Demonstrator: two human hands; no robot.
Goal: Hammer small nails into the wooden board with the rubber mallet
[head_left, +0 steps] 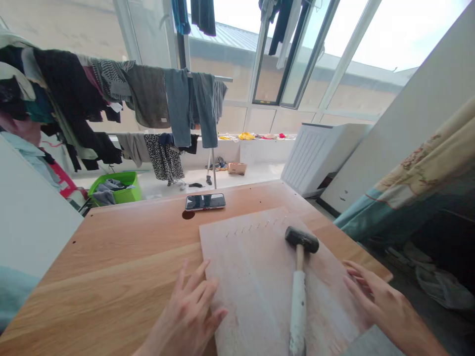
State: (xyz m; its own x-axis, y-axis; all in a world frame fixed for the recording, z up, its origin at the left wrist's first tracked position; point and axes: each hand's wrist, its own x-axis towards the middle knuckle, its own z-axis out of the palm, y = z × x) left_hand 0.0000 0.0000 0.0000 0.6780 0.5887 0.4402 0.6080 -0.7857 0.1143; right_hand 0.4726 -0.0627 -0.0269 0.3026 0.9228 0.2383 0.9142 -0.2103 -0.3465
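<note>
Centrally on a table (111,277), a mallet (298,289) lies on a pale board (256,282), nails (251,227) standing in a row near its far edge. The left hand (191,306) lies spread at the board's left side; well apart, the right hand (382,296) curls at its right, grip unclear. Beyond, a green tub (129,195) holds grey clothes (109,186); pale marks on a red object (63,180) are too small to read.

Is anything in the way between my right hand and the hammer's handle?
Nothing visible is: only bare board lies between your right hand and the hammer's handle. The nails stand near the board's far edge, off that path.
</note>
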